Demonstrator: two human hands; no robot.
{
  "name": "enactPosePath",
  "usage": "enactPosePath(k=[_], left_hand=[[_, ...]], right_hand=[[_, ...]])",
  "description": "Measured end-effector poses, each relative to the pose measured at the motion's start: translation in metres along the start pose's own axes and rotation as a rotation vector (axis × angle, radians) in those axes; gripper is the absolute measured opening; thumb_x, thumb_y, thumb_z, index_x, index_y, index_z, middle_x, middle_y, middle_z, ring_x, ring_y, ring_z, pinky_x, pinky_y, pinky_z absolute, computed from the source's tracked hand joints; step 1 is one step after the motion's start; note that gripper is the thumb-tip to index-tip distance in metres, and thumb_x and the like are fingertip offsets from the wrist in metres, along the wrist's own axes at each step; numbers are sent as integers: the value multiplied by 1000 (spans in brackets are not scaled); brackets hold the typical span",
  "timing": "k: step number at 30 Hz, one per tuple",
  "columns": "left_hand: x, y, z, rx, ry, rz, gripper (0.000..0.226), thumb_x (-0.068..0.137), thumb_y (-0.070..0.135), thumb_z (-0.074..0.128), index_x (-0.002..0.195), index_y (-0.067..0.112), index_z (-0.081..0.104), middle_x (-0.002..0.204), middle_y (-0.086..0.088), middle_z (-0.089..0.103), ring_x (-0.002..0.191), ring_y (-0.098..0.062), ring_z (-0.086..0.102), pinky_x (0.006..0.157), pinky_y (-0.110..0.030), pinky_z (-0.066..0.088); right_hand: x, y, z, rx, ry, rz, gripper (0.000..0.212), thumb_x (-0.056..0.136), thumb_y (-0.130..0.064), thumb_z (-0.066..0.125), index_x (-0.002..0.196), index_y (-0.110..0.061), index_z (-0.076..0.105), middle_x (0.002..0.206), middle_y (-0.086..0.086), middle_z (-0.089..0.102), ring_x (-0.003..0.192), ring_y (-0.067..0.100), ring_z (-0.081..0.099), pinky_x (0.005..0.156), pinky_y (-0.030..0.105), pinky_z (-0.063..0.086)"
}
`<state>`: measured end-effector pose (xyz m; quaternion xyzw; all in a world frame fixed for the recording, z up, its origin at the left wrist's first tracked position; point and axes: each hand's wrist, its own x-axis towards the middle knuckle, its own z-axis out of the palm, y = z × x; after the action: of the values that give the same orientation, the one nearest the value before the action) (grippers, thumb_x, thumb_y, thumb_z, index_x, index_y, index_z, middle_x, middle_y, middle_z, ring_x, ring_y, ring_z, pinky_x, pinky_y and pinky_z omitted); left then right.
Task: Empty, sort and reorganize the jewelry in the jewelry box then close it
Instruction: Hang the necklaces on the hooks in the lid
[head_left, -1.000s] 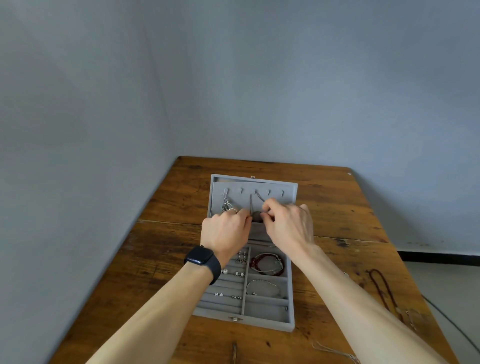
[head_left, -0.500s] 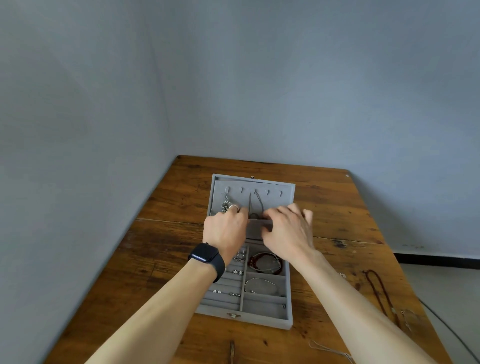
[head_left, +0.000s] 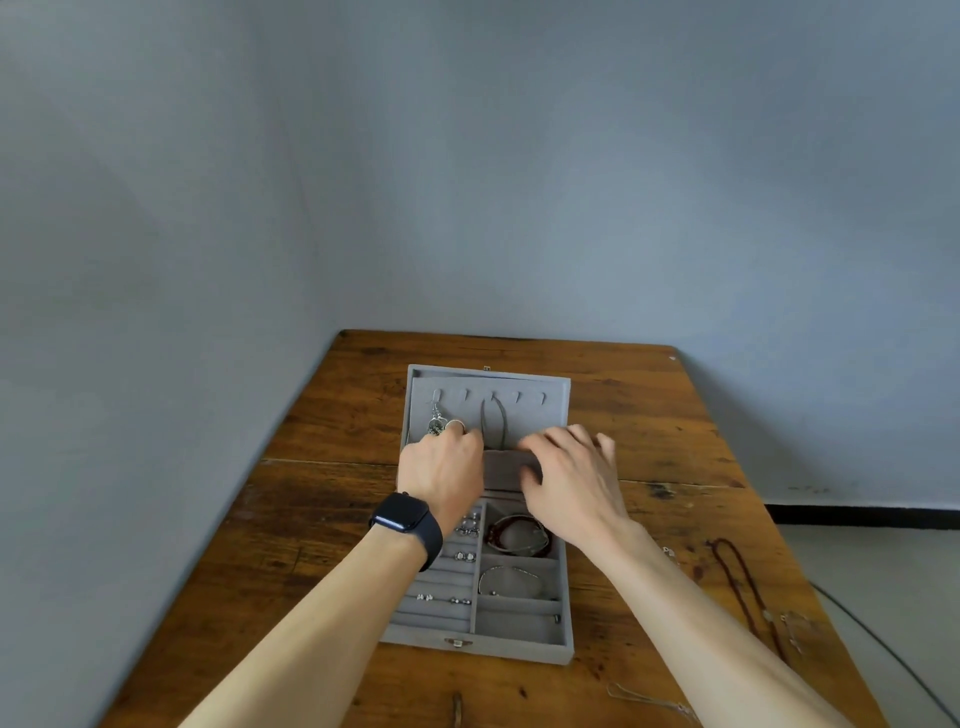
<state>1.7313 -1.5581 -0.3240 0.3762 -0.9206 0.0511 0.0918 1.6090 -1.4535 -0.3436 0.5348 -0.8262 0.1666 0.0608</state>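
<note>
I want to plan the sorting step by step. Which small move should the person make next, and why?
Probably the right hand should reach for the dark red necklace on the table and bring it to a bare hook. The grey necklace already hangs from the middle hook into the lid pocket, and the right fingers are relaxed, holding nothing.

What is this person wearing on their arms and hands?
Both forearms are bare, no sleeves in view. A dark smartwatch with a rounded-square face sits on the left wrist. The right hand wears nothing visible.
</note>
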Motion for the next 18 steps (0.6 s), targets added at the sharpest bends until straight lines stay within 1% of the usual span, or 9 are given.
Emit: enactPosePath(k=[4,7,8,10,14,18], left_hand=[[-8,-2,-11,18,34,44,17,100,15,46,112,19,58,114,-1,60,88,-29,69,58,-33,39],[-26,-2,-21,-48,52,31,21,102,26,44,118,23,58,119,2,61,91,-28,69,59,-31,40],[-37,-1,-25,-85,58,23,24,103,30,42,120,25,59,120,3,61,93,-26,68,60,-31,42],[-65,2,-28,-167,69,4,29,102,33,41,121,28,62,122,6,61,101,-23,65,62,-30,46],[-130,13,-26,-260,24,2,30,99,32,44,120,28,65,122,7,63,112,-18,56,74,-33,53],[-191,31,-17,-361,-2,-2,32,98,32,50,126,29,65,131,8,61,119,-17,53,88,-35,54]], right_hand=[[-27,2,-14,66,107,-15,30,91,-30,59,120,-27,65,122,-11,64,118,16,53,98,40,37],[-60,6,-27,135,178,2,29,89,-26,64,118,-26,66,119,-11,67,117,13,57,98,37,44],[-73,7,-31,149,200,12,29,89,-24,65,118,-26,66,118,-11,68,117,13,57,98,36,45],[-104,7,-38,176,224,40,29,88,-23,67,117,-25,67,119,-10,69,117,13,58,99,33,44],[-172,3,-45,231,221,84,30,89,-23,67,119,-23,68,121,-8,68,121,12,56,103,36,47],[-242,-4,-47,267,214,128,28,90,-22,68,118,-23,69,121,-9,68,122,11,54,104,34,45]])
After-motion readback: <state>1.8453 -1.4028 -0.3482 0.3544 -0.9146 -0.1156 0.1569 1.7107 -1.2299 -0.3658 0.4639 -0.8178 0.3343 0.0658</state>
